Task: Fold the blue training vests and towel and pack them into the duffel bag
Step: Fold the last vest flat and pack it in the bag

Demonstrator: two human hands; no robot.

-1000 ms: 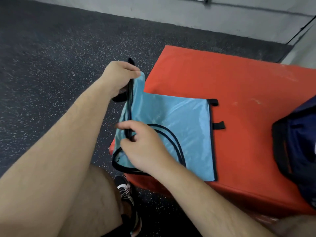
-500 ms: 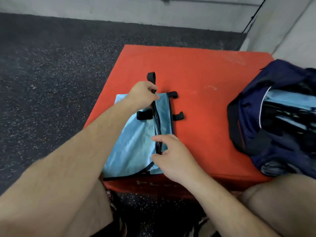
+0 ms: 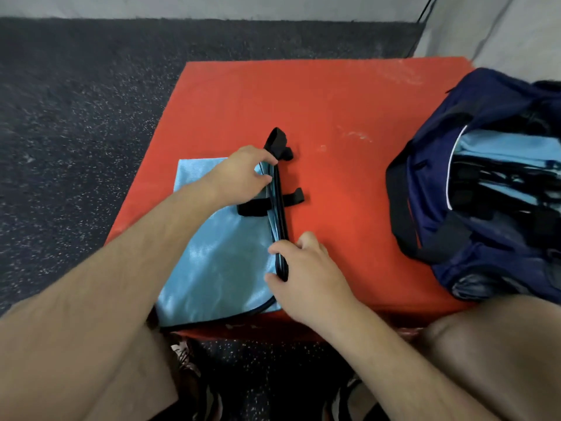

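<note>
A light blue training vest with black trim lies folded in half on the red padded box, near its front left corner. My left hand pinches the far end of the vest's black-edged right side, beside black straps. My right hand pinches the near end of that same edge. The navy duffel bag sits open at the box's right, with more light blue fabric and black straps inside it.
Dark speckled rubber floor surrounds the box. A pale wall runs behind and to the right. My knees and shoes show at the bottom edge, close against the box's front.
Both hands carried the vest's left half over to the right, folding it in half. The edges now line up on the right side, and the camera swung right so the duffel bag shows.
</note>
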